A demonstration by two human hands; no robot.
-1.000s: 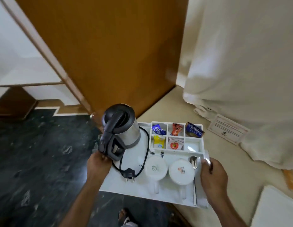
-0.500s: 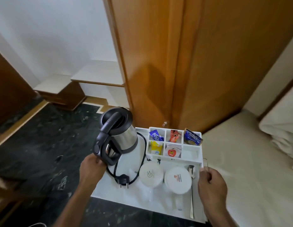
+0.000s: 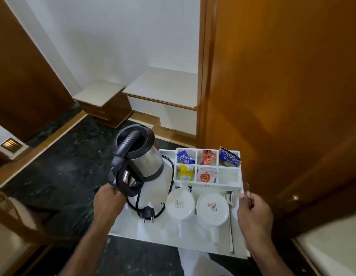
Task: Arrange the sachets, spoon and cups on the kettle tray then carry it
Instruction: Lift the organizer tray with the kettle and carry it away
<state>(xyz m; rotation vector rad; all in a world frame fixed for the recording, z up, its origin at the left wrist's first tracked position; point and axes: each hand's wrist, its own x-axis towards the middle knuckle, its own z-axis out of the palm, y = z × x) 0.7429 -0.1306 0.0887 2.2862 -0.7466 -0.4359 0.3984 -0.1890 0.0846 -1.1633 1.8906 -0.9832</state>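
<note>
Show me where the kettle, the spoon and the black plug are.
kettle [image 3: 148, 159]: head view, on its steel body.
spoon [image 3: 229, 196]: head view, on its bowl.
black plug [image 3: 147, 213]: head view, on the plug body.

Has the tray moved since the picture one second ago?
Yes. The tray, then partly over the beige surface by the curtain, now hangs over dark floor beside the wooden door, carried leftward.

Hotel room: kettle tray [image 3: 133, 226] with tea sachets [image 3: 229, 159], wooden wardrobe door [image 3: 282, 86].

"Tetley Original" on blue sachet [image 3: 229, 159]
</note>
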